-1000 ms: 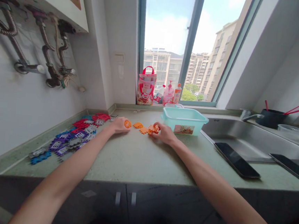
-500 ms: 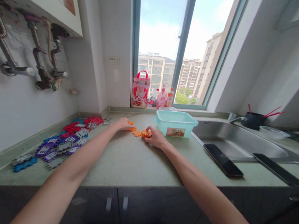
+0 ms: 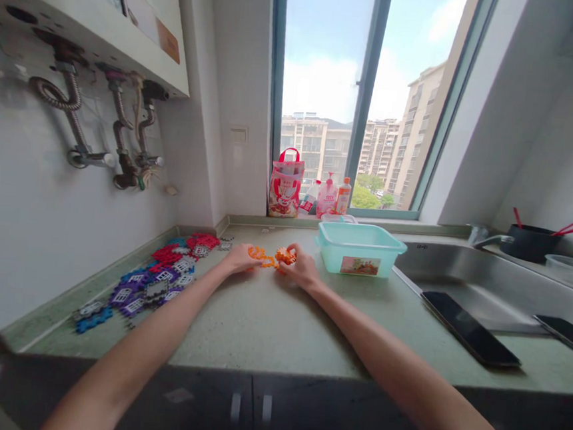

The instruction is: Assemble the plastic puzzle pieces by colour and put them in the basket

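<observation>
Near the frame's middle, the left hand [image 3: 240,259] pinches an orange piece [image 3: 257,252]; the right hand [image 3: 304,270] curls round an orange cluster [image 3: 285,257]. Uneven fingertip pressure could pop pieces loose onto the bench [image 3: 266,327].

Orange toothed pieces [image 3: 286,256] in the right grip [image 3: 304,269] look plastic; the speckled green tabletop [image 3: 266,334] beneath looks smooth, the silver sink [image 3: 466,277] to its right glossy metal.
</observation>
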`<state>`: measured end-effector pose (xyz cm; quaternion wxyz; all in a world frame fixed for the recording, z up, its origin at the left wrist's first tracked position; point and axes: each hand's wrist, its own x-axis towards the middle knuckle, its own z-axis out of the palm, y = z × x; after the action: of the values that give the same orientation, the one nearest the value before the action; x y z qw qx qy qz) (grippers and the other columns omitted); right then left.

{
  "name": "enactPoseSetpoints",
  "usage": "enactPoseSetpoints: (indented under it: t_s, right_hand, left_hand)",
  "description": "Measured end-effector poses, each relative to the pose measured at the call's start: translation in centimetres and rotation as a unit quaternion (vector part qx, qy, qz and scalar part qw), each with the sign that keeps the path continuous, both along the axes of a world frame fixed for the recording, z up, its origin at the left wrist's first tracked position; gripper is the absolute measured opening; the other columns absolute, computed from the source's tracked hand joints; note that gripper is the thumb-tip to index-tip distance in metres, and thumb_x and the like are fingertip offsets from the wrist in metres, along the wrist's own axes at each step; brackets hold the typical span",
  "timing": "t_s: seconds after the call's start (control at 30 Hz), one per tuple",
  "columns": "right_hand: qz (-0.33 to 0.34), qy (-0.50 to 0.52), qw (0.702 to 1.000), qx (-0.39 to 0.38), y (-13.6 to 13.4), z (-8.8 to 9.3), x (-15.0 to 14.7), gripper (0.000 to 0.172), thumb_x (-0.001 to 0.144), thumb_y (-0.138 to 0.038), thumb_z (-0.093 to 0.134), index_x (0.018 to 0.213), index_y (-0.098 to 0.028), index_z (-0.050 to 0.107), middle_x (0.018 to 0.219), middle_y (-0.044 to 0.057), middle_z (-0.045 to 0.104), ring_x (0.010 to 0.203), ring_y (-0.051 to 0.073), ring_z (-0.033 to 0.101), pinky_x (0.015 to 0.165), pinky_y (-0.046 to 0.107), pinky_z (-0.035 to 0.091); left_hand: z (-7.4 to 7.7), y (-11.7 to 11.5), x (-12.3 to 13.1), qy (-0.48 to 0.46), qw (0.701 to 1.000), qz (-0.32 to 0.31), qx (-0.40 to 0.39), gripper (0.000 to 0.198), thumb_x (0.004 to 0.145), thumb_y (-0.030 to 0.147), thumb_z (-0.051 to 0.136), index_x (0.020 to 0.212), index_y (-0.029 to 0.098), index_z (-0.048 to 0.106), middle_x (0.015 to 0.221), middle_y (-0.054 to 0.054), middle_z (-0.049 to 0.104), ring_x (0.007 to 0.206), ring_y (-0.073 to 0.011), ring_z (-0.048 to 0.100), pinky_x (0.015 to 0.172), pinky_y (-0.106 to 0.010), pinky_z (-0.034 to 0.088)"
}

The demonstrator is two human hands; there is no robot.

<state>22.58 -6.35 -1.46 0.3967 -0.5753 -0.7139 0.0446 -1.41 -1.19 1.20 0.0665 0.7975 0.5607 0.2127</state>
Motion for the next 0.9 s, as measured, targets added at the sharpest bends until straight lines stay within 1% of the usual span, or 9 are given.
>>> enactPoseSetpoints:
  t_s: [0.13,0.27,0.33,0.43,0.53,0.63,0.77,0.83,0.9]
  right_hand:
    - [0.018,-0.062,0.998,0.010,-0.4,-0.8,-0.4,0.038,0.082,-0.037,0.077,0.113,-0.026,0.059,0.096,0.004,0.075,0.087,0.023,0.068,0.078,0.030,0.046]
    - [0.029,-0.104,0.994,0.003,-0.4,-0.7,-0.5,0.041,0.082,-0.036,0.077,0.115,-0.024,0.058,0.102,0.008,0.075,0.094,0.024,0.068,0.082,0.031,0.046]
    - [0.028,-0.111,0.993,-0.010,-0.2,-0.7,-0.5,0.041,0.083,-0.039,0.077,0.115,-0.023,0.057,0.101,0.008,0.075,0.094,0.024,0.069,0.082,0.031,0.046]
    - [0.028,-0.122,0.992,-0.025,0.3,-0.6,-0.3,0.041,0.085,-0.043,0.078,0.116,-0.024,0.058,0.099,0.007,0.076,0.091,0.024,0.069,0.079,0.030,0.045]
    - [0.031,-0.136,0.990,-0.026,0.6,-0.5,0.1,0.044,0.084,-0.045,0.079,0.117,-0.025,0.059,0.099,0.007,0.077,0.089,0.024,0.069,0.078,0.030,0.045]
    - [0.034,-0.151,0.988,-0.014,0.6,-0.2,0.7,0.045,0.082,-0.044,0.080,0.118,-0.025,0.061,0.099,0.007,0.077,0.091,0.025,0.070,0.079,0.031,0.045]
    - [0.026,-0.165,0.985,0.032,0.2,1.0,1.4,0.043,0.080,-0.033,0.080,0.118,-0.024,0.062,0.104,0.009,0.077,0.095,0.027,0.068,0.083,0.033,0.047]
    - [0.022,-0.167,0.983,0.072,-0.2,2.3,1.8,0.044,0.078,-0.029,0.080,0.117,-0.024,0.063,0.107,0.010,0.076,0.100,0.029,0.067,0.086,0.034,0.048]
    - [0.012,-0.158,0.980,0.118,-0.6,4.3,2.6,0.044,0.078,-0.029,0.080,0.118,-0.024,0.063,0.109,0.010,0.076,0.103,0.030,0.067,0.088,0.035,0.048]
  left_hand:
    - [-0.5,-0.7,-0.3,-0.045,0.999,0.008,0.024,0.041,0.077,0.059,0.072,0.089,0.021,0.065,0.084,-0.004,0.074,0.077,-0.0215,0.067,0.069,-0.030,0.048]
    - [-0.9,-0.6,0.3,-0.068,0.997,-0.001,0.048,0.049,0.073,0.058,0.078,0.103,0.022,0.063,0.091,-0.004,0.075,0.084,-0.0232,0.071,0.074,-0.030,0.050]
    - [-1.2,-0.5,0.7,-0.060,0.996,-0.015,0.058,0.051,0.071,0.056,0.079,0.106,0.023,0.062,0.095,-0.004,0.076,0.087,-0.0242,0.072,0.076,-0.031,0.051]
    - [-1.5,-0.6,1.1,-0.022,0.998,-0.025,0.055,0.054,0.068,0.053,0.080,0.110,0.025,0.062,0.101,-0.006,0.077,0.092,-0.0273,0.073,0.076,-0.032,0.051]
    - [-1.5,-0.7,1.4,0.008,0.999,-0.012,0.040,0.058,0.069,0.057,0.079,0.115,0.027,0.063,0.105,-0.007,0.078,0.096,-0.0307,0.074,0.077,-0.034,0.051]
    - [-1.3,-0.7,1.7,0.022,0.999,0.002,0.024,0.061,0.069,0.064,0.077,0.117,0.029,0.064,0.109,-0.008,0.079,0.100,-0.0324,0.074,0.077,-0.034,0.051]
    - [-1.4,-0.6,2.0,0.027,0.999,0.010,0.019,0.061,0.070,0.067,0.075,0.116,0.029,0.065,0.110,-0.009,0.079,0.100,-0.0329,0.074,0.077,-0.035,0.051]
    - [-1.5,-0.6,2.0,0.027,0.999,0.013,0.024,0.060,0.072,0.067,0.074,0.117,0.029,0.065,0.111,-0.010,0.079,0.100,-0.0331,0.074,0.077,-0.035,0.051]
    - [-1.7,-0.6,2.0,0.025,0.999,0.017,0.027,0.060,0.072,0.066,0.074,0.119,0.029,0.065,0.110,-0.010,0.079,0.100,-0.0330,0.074,0.077,-0.035,0.051]
